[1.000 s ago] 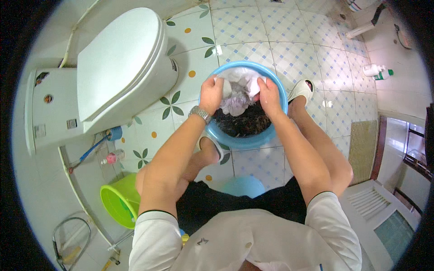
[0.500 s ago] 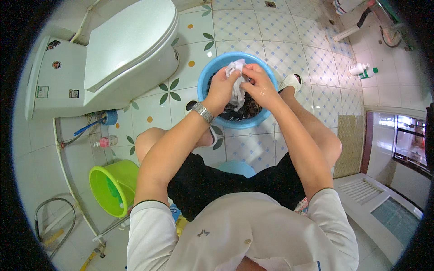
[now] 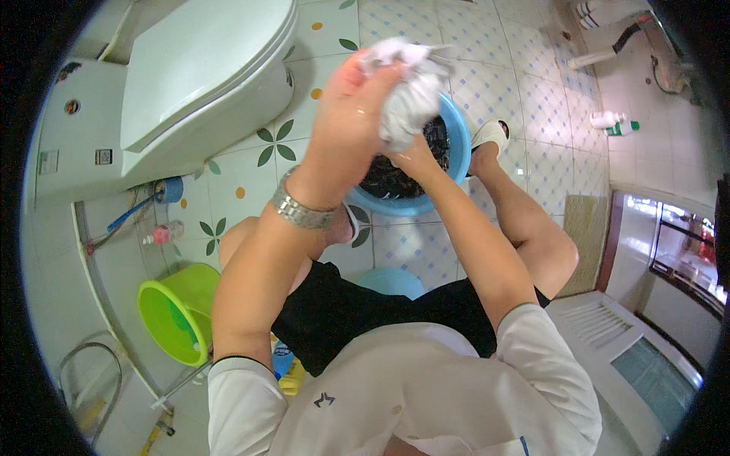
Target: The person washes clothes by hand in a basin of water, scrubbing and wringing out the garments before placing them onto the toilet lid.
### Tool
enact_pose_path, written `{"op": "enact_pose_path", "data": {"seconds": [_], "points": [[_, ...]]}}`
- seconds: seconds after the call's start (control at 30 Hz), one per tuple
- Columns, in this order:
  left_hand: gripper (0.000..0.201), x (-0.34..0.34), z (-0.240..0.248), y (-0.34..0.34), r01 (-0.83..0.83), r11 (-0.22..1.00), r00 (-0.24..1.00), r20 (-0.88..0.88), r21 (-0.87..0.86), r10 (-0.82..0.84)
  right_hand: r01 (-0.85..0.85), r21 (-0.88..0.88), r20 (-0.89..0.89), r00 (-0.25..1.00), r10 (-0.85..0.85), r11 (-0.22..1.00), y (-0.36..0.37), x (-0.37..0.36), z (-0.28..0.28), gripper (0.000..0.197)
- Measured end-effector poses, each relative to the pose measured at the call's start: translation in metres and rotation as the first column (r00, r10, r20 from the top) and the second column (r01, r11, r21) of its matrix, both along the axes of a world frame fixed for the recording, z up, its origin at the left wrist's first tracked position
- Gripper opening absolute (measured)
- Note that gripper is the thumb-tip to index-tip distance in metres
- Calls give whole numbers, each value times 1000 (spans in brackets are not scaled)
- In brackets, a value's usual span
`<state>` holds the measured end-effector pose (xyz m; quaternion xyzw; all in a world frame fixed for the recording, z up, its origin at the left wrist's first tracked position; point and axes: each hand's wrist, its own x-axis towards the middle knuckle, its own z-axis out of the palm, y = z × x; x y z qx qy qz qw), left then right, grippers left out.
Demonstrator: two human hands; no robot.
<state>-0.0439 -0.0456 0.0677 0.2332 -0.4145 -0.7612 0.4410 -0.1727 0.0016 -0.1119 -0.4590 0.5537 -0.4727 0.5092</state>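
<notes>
A wet, crumpled white cloth is lifted high over the blue basin. My left hand, with a metal watch on its wrist, is closed around the upper part of the bunched cloth. Below it, my right hand grips the cloth's lower end; its fingers are partly hidden behind the cloth and the left hand. Dark wet fabric lies inside the basin, which stands on the floor between my feet.
To the left stand a white toilet, a blue-handled brush, a pink bottle and a lime-green bucket. Another light-blue basin sits between my knees. Bottles lie by the right wall, near an open door.
My left hand has risen up and toward me with the white cloth, now bunched tighter. My right hand has moved slightly left and down, to the cloth's lower end.
</notes>
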Motion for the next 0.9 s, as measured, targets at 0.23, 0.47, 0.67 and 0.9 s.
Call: {"op": "enact_pose_path", "data": {"seconds": [0.23, 0.47, 0.67, 0.9], "points": [[28, 35, -35, -38, -364, 907, 917, 250, 209, 311, -184, 231, -126, 968, 217, 955, 28, -1, -34, 55], [29, 35, -128, -40, -343, 931, 722, 669, 124, 177, 2, 445, -426, 880, 210, 896, 99, -13, -59, 63], [56, 31, -129, -31, 165, 980, 159, 983, -114, 88, 78, 406, -566, 804, 183, 911, 68, -39, -37, 53], [52, 54, -74, -6, 528, 832, 120, 985, -171, 126, -142, 221, -580, 776, 247, 965, -31, -38, 20, 62]]}}
